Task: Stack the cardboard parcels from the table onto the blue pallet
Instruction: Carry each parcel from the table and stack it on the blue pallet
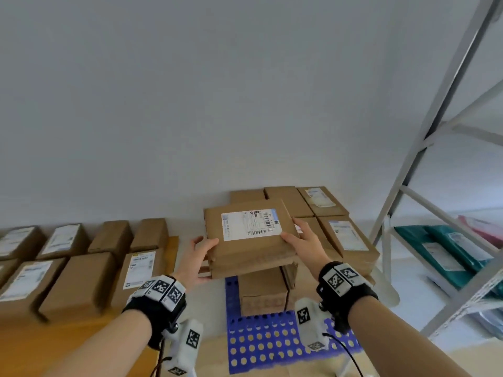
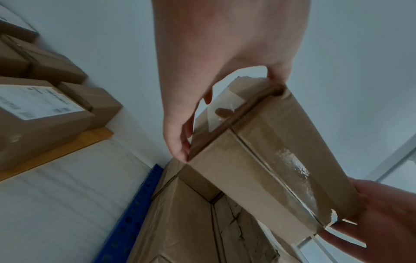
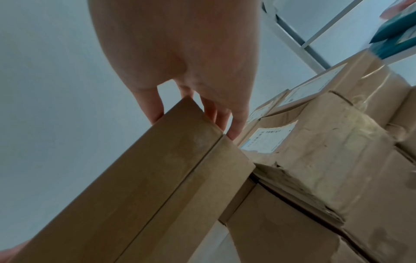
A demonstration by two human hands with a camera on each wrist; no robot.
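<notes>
I hold a flat cardboard parcel (image 1: 249, 238) with a white shipping label between both hands, above the parcels stacked on the blue pallet (image 1: 261, 341). My left hand (image 1: 200, 261) grips its near left corner, thumb on top and fingers underneath. My right hand (image 1: 300, 242) grips its right edge, thumb on top. In the left wrist view the same parcel (image 2: 258, 160) hangs over a lower box, gripped by my left hand (image 2: 191, 124). The right wrist view shows my right hand (image 3: 202, 110) with fingers curled over the parcel (image 3: 157, 186) corner. Several more parcels (image 1: 73, 270) lie on the wooden table at left.
Stacked parcels (image 1: 345, 238) fill the pallet's back and right, against the white wall. A grey metal shelf frame (image 1: 424, 159) stands at the right, with teal mailer bags (image 1: 446, 248) on a shelf. The pallet's perforated front part is bare.
</notes>
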